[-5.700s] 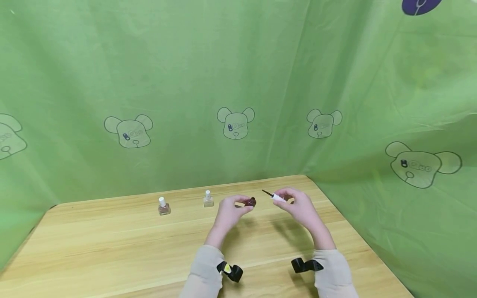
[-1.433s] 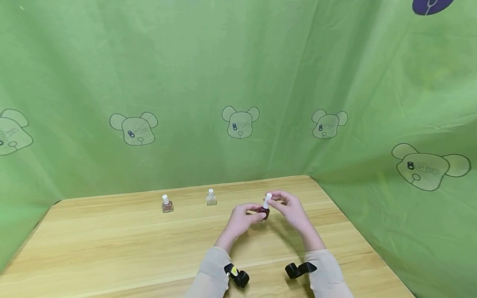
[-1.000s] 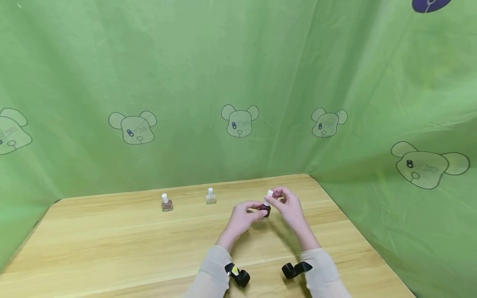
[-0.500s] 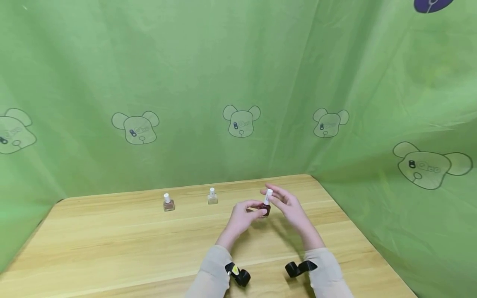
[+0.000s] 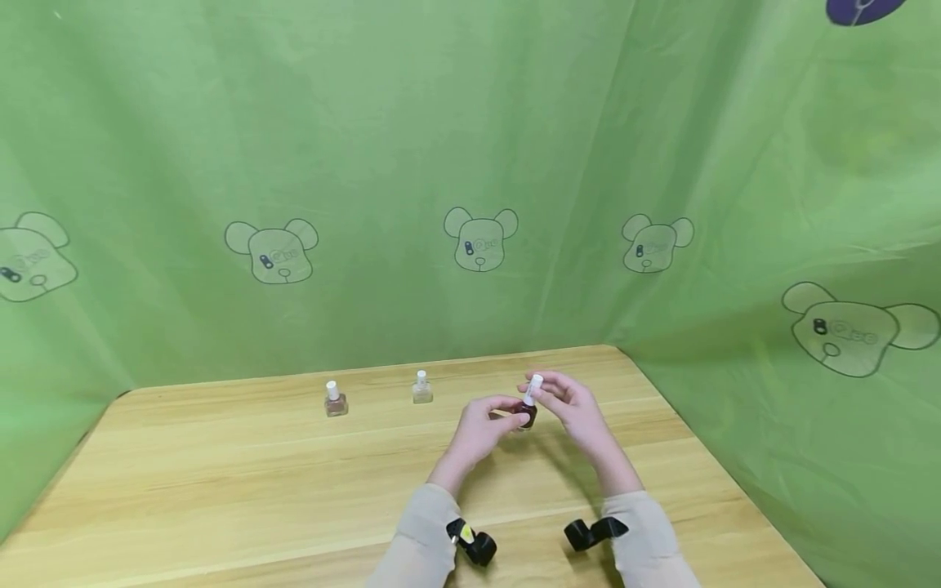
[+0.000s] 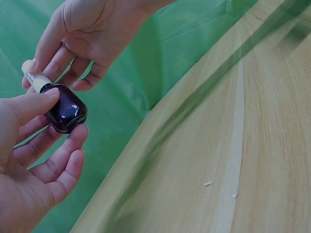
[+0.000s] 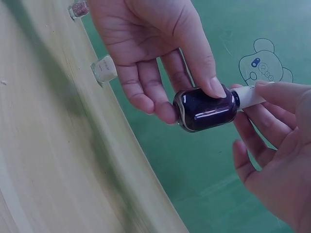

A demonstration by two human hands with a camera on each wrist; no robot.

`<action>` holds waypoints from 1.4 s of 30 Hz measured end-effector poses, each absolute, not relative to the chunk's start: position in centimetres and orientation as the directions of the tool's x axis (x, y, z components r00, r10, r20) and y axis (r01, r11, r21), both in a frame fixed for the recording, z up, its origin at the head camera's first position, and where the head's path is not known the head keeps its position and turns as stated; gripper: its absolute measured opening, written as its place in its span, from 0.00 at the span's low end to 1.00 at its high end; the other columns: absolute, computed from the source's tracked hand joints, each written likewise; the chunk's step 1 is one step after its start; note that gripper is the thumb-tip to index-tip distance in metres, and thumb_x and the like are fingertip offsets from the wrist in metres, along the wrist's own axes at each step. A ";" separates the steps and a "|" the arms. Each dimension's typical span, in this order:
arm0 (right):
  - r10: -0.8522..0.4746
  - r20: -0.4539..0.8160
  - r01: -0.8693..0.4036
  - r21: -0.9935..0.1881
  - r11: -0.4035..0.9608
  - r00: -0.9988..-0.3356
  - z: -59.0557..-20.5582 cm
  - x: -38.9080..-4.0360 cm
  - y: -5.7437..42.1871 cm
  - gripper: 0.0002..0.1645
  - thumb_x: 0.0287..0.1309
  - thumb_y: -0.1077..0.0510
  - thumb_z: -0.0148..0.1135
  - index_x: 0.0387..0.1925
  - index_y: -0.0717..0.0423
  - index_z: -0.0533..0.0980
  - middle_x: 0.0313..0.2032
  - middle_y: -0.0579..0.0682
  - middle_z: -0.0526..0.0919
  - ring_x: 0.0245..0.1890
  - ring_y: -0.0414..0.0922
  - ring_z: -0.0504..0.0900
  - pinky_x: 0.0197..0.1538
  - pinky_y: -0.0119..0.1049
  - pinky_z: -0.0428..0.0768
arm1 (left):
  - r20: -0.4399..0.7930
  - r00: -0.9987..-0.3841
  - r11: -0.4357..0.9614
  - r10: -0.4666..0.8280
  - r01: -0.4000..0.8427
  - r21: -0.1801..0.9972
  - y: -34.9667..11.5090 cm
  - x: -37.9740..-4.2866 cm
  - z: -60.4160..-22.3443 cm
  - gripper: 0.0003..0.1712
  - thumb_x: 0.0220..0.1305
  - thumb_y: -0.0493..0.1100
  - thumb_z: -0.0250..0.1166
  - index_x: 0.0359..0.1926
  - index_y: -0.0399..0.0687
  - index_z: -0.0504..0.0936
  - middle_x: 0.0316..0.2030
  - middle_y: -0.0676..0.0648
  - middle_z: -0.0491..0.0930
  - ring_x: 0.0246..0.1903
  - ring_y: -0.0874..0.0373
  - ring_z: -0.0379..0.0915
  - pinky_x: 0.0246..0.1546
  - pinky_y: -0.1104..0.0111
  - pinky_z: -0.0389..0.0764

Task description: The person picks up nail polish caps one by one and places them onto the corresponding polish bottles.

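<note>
A small glass nail polish bottle (image 7: 206, 110) with dark red polish is held above the table between both hands. My left hand (image 5: 476, 426) grips its body, thumb on one side and fingers on the other. The white cap (image 6: 37, 80) sits on the bottle's neck, and my right hand (image 5: 573, 411) pinches it between thumb and index finger. In the right wrist view a thin dark ring of neck shows between cap and glass. The other fingers of my right hand (image 7: 279, 150) lie loosely bent, off the bottle.
On the wooden table (image 5: 279, 482), a mauve nail polish bottle (image 5: 336, 403) and a clear one (image 5: 422, 389) stand upright, both white-capped, left of my hands. Tiny white bits (image 6: 208, 184) lie on the wood. A green curtain (image 5: 382, 163) encloses the back and right.
Earlier the right hand held the cap with its brush apart from the bottle; now the cap is on the neck. Over the last second the right-hand fingers have shifted slightly around the cap.
</note>
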State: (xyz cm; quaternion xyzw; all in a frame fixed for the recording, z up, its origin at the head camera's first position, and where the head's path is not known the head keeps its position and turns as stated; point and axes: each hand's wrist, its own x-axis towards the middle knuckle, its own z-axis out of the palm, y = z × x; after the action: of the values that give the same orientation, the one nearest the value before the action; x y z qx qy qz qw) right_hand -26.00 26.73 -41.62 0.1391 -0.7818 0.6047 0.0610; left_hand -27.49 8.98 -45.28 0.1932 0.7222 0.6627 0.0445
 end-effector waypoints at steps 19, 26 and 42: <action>0.231 0.272 -0.208 -0.941 0.267 -0.934 -41.8 -26.0 25.0 0.18 0.50 0.63 0.72 0.40 0.64 0.74 0.25 0.34 0.77 0.28 0.34 0.75 0.35 0.25 0.76 | 0.223 -0.913 0.102 0.342 0.272 0.957 9.1 -27.1 -44.7 0.16 0.58 0.43 0.70 0.46 0.42 0.85 0.43 0.42 0.87 0.29 0.60 0.83 0.40 0.55 0.86; 0.241 0.290 -0.228 -0.940 0.254 -0.926 -42.1 -26.2 24.6 0.18 0.51 0.64 0.72 0.39 0.63 0.71 0.26 0.37 0.75 0.28 0.34 0.74 0.34 0.25 0.75 | 0.238 -0.915 0.124 0.325 0.290 0.949 9.2 -27.1 -44.6 0.15 0.57 0.44 0.71 0.45 0.43 0.86 0.42 0.43 0.87 0.26 0.67 0.78 0.31 0.74 0.82; -0.225 0.285 -0.321 -0.936 0.146 -0.932 -41.6 -26.1 26.8 0.30 0.71 0.55 0.52 0.68 0.64 0.62 0.59 0.57 0.79 0.56 0.32 0.79 0.61 0.21 0.68 | 0.226 -0.914 0.045 0.338 0.255 0.966 9.1 -27.1 -44.8 0.15 0.61 0.40 0.67 0.48 0.39 0.83 0.46 0.38 0.85 0.38 0.39 0.83 0.42 0.55 0.85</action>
State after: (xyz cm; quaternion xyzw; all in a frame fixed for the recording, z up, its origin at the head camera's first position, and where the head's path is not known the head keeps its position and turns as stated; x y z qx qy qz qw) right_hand -26.07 26.80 -41.57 0.1807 -0.7560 0.6279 0.0381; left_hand -27.14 9.10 -44.83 0.2055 0.7221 0.6598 0.0314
